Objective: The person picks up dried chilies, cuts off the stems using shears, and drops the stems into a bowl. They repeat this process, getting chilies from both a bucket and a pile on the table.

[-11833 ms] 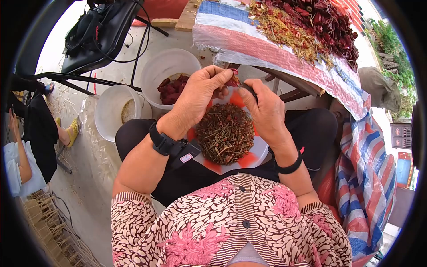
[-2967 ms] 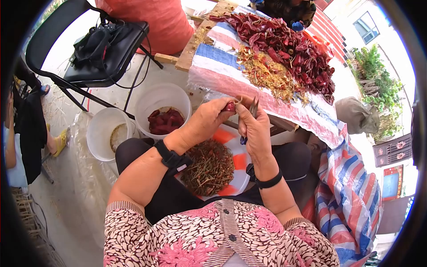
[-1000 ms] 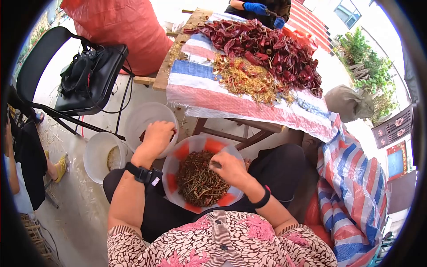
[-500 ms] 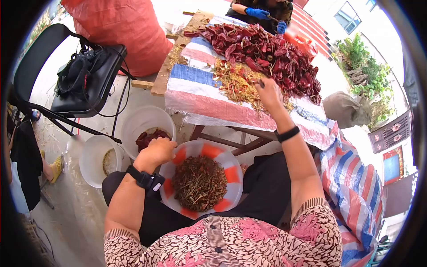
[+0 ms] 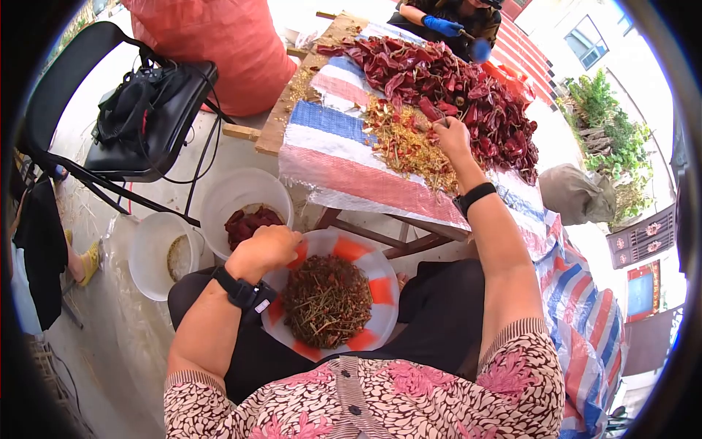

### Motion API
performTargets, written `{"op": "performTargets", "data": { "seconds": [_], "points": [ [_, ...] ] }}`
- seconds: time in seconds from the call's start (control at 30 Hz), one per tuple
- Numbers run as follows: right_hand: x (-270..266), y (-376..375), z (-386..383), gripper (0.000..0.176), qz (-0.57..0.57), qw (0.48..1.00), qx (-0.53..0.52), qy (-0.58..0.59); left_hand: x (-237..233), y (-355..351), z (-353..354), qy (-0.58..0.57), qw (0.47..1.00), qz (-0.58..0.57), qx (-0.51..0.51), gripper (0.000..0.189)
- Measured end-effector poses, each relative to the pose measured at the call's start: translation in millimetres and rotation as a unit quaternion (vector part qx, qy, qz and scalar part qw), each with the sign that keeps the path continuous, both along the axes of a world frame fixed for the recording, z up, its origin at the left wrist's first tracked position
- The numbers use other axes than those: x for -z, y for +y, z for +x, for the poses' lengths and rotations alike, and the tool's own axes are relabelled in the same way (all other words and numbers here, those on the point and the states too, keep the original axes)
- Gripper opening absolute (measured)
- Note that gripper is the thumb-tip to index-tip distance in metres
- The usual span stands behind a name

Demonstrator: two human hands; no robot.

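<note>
One hand (image 5: 453, 139) outstretched, left hand (image 5: 263, 250) curled.

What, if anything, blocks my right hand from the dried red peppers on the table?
Nothing visible does: your right hand is at the edge of the dried red peppers. The loose yellowish bits lie beside it.

Dried chillies (image 5: 450, 80) lie on the tarpaulin (image 5: 344, 167) over the table (image 5: 280, 121), seeds (image 5: 398, 139) before them. Before the table is the basin (image 5: 382, 293) with stems (image 5: 329, 304); to its left, two buckets (image 5: 245, 190); behind these, a folding chair (image 5: 73, 69).
</note>
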State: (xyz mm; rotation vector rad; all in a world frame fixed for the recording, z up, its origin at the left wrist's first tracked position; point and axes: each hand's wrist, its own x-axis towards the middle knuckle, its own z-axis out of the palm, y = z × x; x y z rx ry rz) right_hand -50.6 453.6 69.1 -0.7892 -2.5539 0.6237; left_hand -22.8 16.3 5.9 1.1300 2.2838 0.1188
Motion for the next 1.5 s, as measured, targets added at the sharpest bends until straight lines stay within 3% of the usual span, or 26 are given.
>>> {"op": "performTargets", "data": {
  "seconds": [0.1, 0.2, 0.43, 0.57, 0.6, 0.67, 0.73, 0.8, 0.87, 0.93, 0.97, 1.27, 1.5],
  "points": [
    [-2.9, 0.3, 5.9, 0.019, -0.052, 0.995, -0.032, 0.075, 5.5, -1.0, -0.5, 0.001, 1.000, 0.006, 0.006, 0.042],
    [-16.4, -5.1, 20.0, 0.013, -0.305, 0.945, -0.050, 0.111, 3.1, -1.6, 0.5, 0.005, 1.000, 0.020, 0.006, 0.041],
    [-28.9, -20.1, 32.4, 0.013, -0.243, 0.960, -0.050, 0.132, 4.9, -0.3, 0.5, -0.006, 0.998, 0.055, 0.018, 0.036],
    [-35.6, -26.9, 37.0, 0.015, -0.313, 0.936, -0.058, 0.151, 1.9, 7.5, -2.2, -0.049, 0.997, 0.060, 0.031, 0.037],
    [-39.1, -35.6, 41.3, 0.015, -0.340, 0.923, -0.074, 0.161, -2.1, 8.9, 0.2, -0.099, 0.983, 0.153, 0.022, 0.039],
    [-49.5, -60.5, 53.1, 0.015, -0.408, 0.892, -0.100, 0.169, -18.1, 17.6, 5.2, -0.192, 0.924, 0.332, 0.003, 0.041],
    [-59.2, -98.7, 68.8, 0.015, -0.487, 0.850, -0.120, 0.161, -27.6, 28.2, 9.1, -0.377, 0.843, 0.373, -0.093, 0.044],
    [-60.4, -134.1, 83.8, 0.017, -0.549, 0.815, -0.148, 0.117, -34.5, 37.9, 16.7, -0.532, 0.715, 0.422, -0.169, 0.048],
    [-55.8, -168.2, 97.2, 0.018, -0.558, 0.808, -0.184, 0.043, -38.1, 44.9, 26.0, -0.647, 0.548, 0.481, -0.222, 0.054],
    [-48.3, -195.8, 108.5, 0.020, -0.539, 0.808, -0.238, -0.029, -39.6, 45.1, 25.3, -0.714, 0.462, 0.478, -0.222, 0.057],
    [-48.5, -204.5, 111.4, 0.020, -0.494, 0.831, -0.252, -0.043, -37.8, 43.8, 25.9, -0.744, 0.415, 0.475, -0.220, 0.059],
    [-55.6, -157.3, 100.9, 0.017, -0.319, 0.917, -0.237, 0.038, -30.7, 24.8, 23.0, -0.746, 0.377, 0.490, -0.247, 0.061],
    [-49.9, -127.1, 93.7, 0.016, -0.336, 0.928, -0.153, 0.054, -32.6, 15.4, 22.6, -0.750, 0.357, 0.513, -0.214, 0.064]
  ]
}}
